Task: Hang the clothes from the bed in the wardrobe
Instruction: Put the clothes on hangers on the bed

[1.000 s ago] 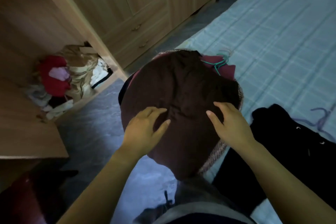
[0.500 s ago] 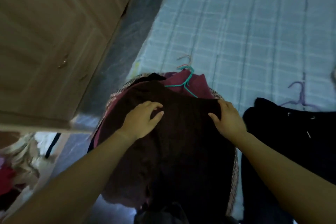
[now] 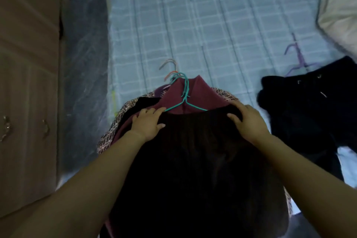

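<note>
a: where are the clothes?
b: piled at the near end of the checked bed (image 3: 193,25). a dark brown garment (image 3: 193,160) lies on top, over a maroon garment (image 3: 195,92) on a teal hanger (image 3: 185,100), with a tweed piece (image 3: 114,127) beneath.
a: and the hands?
b: the left hand (image 3: 147,124) lies flat on the brown garment's top edge, fingers nearly straight, just beside the hanger's arm. the right hand (image 3: 249,121) curls its fingers over the same edge and grips it.
a: anything else?
b: a black garment (image 3: 309,114) and a purple hanger (image 3: 297,58) lie on the bed to the right. the wardrobe (image 3: 29,63) stands on the left.
</note>
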The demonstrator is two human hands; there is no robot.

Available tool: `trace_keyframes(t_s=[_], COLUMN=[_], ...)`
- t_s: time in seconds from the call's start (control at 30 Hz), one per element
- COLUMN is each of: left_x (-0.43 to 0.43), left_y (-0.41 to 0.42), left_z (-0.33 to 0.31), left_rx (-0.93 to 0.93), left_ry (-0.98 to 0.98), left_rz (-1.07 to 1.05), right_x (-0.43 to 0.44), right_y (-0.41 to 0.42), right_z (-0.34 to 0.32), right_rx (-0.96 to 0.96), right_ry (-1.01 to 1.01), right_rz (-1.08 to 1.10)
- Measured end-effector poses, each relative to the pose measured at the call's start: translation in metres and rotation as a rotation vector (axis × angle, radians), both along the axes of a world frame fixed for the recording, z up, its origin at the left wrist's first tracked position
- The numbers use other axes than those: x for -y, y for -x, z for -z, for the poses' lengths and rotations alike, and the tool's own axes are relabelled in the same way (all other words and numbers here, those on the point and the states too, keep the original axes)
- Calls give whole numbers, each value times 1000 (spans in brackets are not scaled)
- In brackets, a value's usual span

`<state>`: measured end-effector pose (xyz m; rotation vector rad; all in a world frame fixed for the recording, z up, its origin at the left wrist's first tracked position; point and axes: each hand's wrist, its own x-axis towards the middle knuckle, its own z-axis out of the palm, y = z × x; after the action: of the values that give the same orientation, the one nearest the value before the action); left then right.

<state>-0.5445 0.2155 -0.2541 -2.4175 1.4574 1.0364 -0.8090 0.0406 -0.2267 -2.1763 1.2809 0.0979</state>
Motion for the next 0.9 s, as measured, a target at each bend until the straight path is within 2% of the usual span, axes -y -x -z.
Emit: trace_keyframes(t_s=[0.13, 0.23, 0.33, 0.5, 0.67, 0.8, 0.9], left_x=[-6, -26, -48, -57, -43, -33, -20], left_y=[-2, 12, 42, 105, 206, 319, 404], left_z=[-13, -36, -68, -127, -181, -219, -239], left_rx=[-151, -196, -158, -14, 61, 77, 66], left_ry=[229, 361, 445, 638, 743, 815, 865], left_rz=[-23, -103, -208, -285, -234, -127, -61], right_x=[-12, -27, -43, -51, -58, -78, -83], right_y=[9, 19, 34, 82, 192, 318, 407], right_z=[-24, -29, -36, -67, -120, -148, -168], right_rx=[128, 107, 56, 253, 376, 438, 470], right_ry=[17, -67, -101, -32, 60, 66, 150], right_rz=[0, -31, -123, -117, -30, 50, 154])
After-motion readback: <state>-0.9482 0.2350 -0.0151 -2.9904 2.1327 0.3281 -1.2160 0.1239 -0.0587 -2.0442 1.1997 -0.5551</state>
